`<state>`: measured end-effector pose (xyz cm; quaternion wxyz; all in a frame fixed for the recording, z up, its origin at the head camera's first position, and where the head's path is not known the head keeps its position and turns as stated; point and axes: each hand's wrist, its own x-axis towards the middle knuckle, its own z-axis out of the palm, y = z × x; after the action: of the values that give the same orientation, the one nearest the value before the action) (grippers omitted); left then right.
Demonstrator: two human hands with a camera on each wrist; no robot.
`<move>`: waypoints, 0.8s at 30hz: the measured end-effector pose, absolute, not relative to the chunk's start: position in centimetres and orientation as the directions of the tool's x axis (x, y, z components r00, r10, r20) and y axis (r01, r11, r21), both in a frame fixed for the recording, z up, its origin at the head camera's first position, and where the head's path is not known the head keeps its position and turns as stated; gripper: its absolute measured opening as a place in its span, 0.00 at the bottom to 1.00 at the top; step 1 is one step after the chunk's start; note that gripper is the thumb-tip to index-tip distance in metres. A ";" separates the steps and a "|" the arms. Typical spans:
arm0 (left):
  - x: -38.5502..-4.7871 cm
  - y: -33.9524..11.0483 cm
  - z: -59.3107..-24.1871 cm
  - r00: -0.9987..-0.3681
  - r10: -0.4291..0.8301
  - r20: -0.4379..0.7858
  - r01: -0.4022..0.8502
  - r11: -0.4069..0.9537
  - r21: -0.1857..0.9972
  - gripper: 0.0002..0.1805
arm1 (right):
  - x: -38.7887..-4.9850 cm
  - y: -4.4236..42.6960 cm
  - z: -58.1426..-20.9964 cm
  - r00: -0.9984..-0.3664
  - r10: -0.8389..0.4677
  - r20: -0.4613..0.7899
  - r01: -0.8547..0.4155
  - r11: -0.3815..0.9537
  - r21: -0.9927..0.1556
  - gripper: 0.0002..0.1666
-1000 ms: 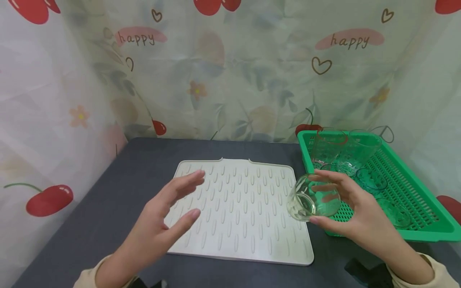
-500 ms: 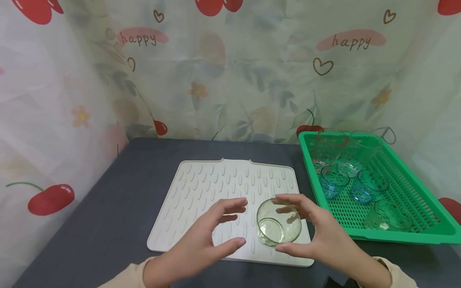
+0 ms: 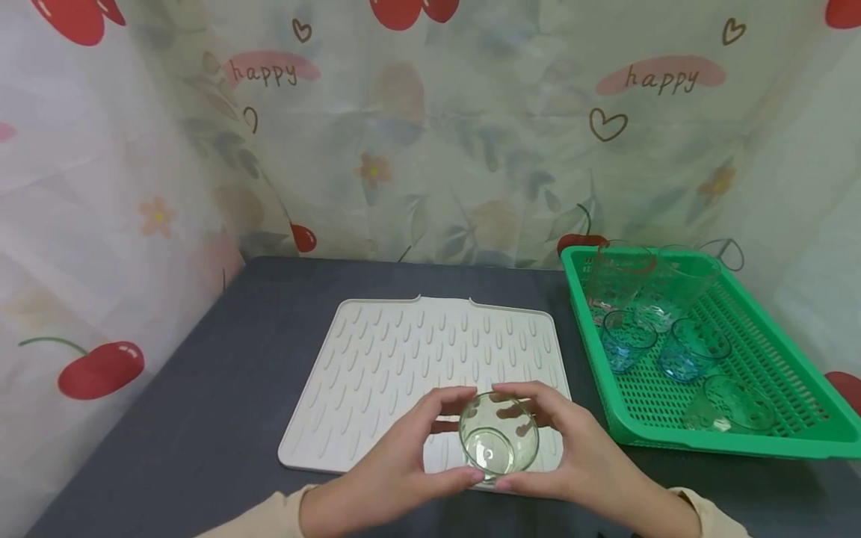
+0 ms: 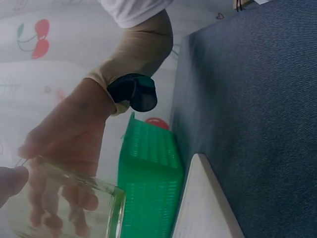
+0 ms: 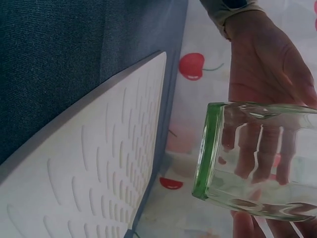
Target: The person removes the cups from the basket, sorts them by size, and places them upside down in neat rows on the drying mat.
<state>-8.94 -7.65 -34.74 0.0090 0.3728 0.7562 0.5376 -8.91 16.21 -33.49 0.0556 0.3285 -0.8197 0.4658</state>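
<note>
A clear, pale green-tinted glass point(image 3: 499, 441) is held between both hands above the front part of a white ridged mat point(image 3: 403, 359). My left hand point(image 3: 403, 456) grips its left side, thumb at the near side and fingers at the far side. On the glass's right side, my right hand point(image 3: 578, 441) grips it the same way. In the right wrist view the glass point(image 5: 257, 158) is off the mat point(image 5: 99, 148), its thick green base facing down toward it. The left wrist view shows the glass point(image 4: 74, 203) with fingers seen through its wall.
At the right stands a green basket point(image 3: 733, 444) with several glasses: a red-rimmed glass point(image 3: 622, 280) and a tall clear glass point(image 3: 679, 288) at the back, two blue glasses nearer, and a clear one point(image 3: 729, 407) in front. A patterned curtain point(image 3: 457, 149) hangs behind the dark table point(image 3: 202, 373).
The right hand has brought the glass leftward from beside the basket to over the mat's front. My left hand has moved right and toward the front, and now grips the glass too.
</note>
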 end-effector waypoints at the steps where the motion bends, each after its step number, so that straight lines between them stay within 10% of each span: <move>1: -8.9 -7.6 -34.8 -0.724 0.574 0.383 0.549 0.143 0.824 0.37 | -8.9 16.1 -33.6 -0.781 -0.487 0.391 -0.584 0.349 -0.733 0.45; 24: -10.2 -7.3 -34.9 -0.721 0.474 0.506 0.638 0.167 0.752 0.42 | -9.4 15.1 -33.6 -0.816 -0.416 0.402 -0.557 0.375 -0.741 0.45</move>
<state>-10.16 -7.35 -34.94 -0.0772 0.3657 0.7600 0.5317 -9.39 15.07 -33.60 0.0738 0.2946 -0.8259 0.4749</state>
